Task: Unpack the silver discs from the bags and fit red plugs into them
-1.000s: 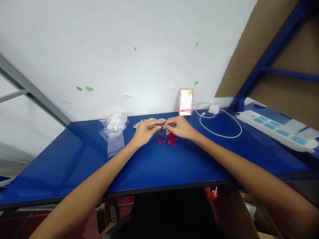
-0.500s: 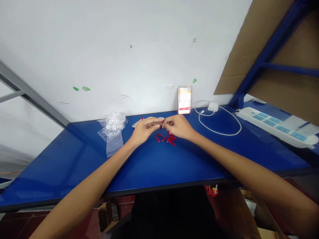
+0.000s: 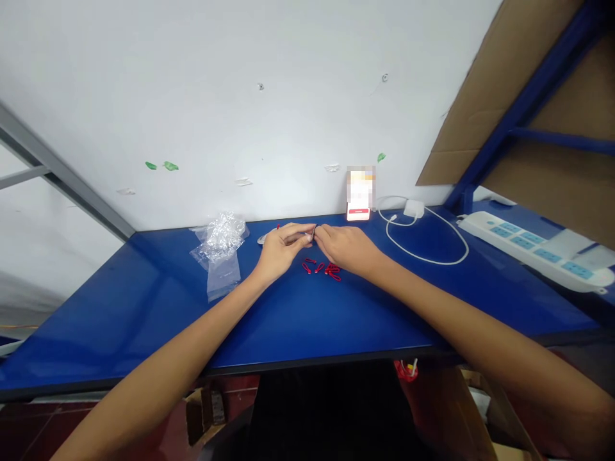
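Note:
My left hand (image 3: 283, 248) and my right hand (image 3: 343, 245) meet above the blue table. Between their fingertips is a small thin piece (image 3: 314, 232), pale along one edge; its kind is too small to make out. The fingers of both hands are pinched together on it. Several red cord loops (image 3: 331, 271) with small light-coloured ends lie on the table just below my hands. Behind my left hand, a white rounded object (image 3: 262, 240) shows in part, with a bit of red near it; my hand covers the rest.
Crumpled clear plastic bags (image 3: 223, 246) lie on the left of the blue table (image 3: 307, 326). A lit phone (image 3: 359, 200) leans against the wall. A white charger cable (image 3: 432, 262) and a power strip (image 3: 538, 246) lie to the right. Cardboard boxes (image 3: 204, 413) stand below.
My right hand has turned so that its back covers more of its fingers, while my left fingers have opened out slightly. The whole view has shifted a little.

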`<state>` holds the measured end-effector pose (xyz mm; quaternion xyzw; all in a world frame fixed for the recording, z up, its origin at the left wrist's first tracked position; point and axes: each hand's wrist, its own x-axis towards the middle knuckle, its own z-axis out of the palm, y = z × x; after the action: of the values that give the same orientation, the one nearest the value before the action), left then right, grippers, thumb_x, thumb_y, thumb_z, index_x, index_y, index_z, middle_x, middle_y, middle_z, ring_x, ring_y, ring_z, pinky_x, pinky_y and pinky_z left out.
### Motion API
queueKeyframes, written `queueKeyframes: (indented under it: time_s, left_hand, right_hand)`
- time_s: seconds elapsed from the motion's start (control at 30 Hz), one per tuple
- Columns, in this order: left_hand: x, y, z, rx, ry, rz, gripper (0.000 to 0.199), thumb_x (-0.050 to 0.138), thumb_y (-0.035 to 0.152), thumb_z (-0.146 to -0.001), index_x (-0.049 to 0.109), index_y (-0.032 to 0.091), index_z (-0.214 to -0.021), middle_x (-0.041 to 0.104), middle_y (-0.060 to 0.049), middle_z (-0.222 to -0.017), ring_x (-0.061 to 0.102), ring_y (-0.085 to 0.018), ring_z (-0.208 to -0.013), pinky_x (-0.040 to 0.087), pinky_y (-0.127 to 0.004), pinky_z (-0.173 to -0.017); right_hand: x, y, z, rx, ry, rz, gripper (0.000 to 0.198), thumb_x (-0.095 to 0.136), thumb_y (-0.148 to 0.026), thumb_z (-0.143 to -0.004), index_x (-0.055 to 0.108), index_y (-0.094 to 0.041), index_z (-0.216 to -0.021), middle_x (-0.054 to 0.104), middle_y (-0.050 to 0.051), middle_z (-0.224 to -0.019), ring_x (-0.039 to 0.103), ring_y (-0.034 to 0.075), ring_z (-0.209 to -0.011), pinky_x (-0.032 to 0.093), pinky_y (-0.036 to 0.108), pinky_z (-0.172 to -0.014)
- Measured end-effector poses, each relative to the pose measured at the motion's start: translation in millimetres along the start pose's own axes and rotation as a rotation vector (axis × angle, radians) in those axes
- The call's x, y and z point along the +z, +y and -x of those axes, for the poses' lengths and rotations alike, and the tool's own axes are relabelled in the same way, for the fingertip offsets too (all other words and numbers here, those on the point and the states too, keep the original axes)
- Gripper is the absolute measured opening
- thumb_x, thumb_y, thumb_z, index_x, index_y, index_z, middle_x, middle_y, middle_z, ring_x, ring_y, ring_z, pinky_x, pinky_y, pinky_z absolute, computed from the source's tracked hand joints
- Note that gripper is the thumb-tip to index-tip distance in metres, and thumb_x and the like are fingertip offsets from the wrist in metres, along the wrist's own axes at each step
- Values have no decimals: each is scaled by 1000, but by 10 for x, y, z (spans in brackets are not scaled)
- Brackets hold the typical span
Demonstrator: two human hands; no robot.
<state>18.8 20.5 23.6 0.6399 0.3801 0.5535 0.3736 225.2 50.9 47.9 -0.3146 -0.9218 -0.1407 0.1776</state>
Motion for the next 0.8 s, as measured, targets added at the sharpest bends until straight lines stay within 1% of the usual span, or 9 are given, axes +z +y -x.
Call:
queueKeyframes:
  time_s: [0.1,0.23,0.33,0.4,0.47,0.67,0.73,0.8]
  left_hand:
    - [6,22,11,13,13,-6,35,84,43,-94,86,21,-121,79,-9,-121,81,-22,-98,69,-45,-101]
    - [3,68,21,61,24,-77,30,82,41,-97,87,23,-119,80,-9,-118,79,-21,-94,69,-44,-97]
    - [-8,114,20,89,20,-113,23,83,35,-95,88,26,-116,80,-8,-117,78,-22,-103,66,-46,-103]
    - [-18,147,15,91,2,-112,21,83,30,-95,87,27,-115,80,-8,-119,78,-23,-110,64,-47,-107]
    - [-31,173,9,81,-2,-99,21,82,28,-95,88,26,-115,80,-8,-119,78,-23,-110,64,-47,-108]
    - [-51,183,-3,21,-5,-82,23,80,30,-93,86,22,-114,82,-9,-110,79,-24,-100,66,-44,-96]
    - [-37,177,-3,13,0,-114,22,78,27,-92,84,21,-113,82,-8,-106,78,-23,-99,66,-42,-92]
    - [-20,168,-4,17,23,-145,19,76,23,-91,82,20,-109,82,-7,-102,77,-23,-99,65,-38,-89]
  right_hand:
    - [15,5,0,0,19,-11,33,38,-21,-116,70,-13,-111,77,15,-98,66,23,-79,31,37,-62]
    - [62,56,32,34,82,-176,28,42,-23,-115,69,-17,-116,78,11,-103,68,22,-83,36,34,-65]
    - [96,106,57,23,125,-300,27,44,-25,-114,70,-20,-112,77,8,-101,68,21,-86,41,33,-71]
    - [103,123,67,3,141,-318,29,43,-26,-115,71,-19,-111,76,8,-99,67,21,-87,42,33,-73]
    - [97,121,67,-1,153,-321,31,42,-28,-116,71,-19,-112,75,8,-99,67,22,-87,43,33,-73]
    - [87,109,50,29,142,-354,31,44,-27,-115,74,-20,-109,74,9,-100,67,22,-89,45,32,-75]
    - [98,112,51,29,140,-349,30,45,-28,-114,74,-20,-108,74,9,-99,67,22,-88,45,32,-75]
    - [107,108,49,38,143,-389,27,47,-29,-113,72,-20,-107,74,9,-99,67,22,-87,46,33,-76]
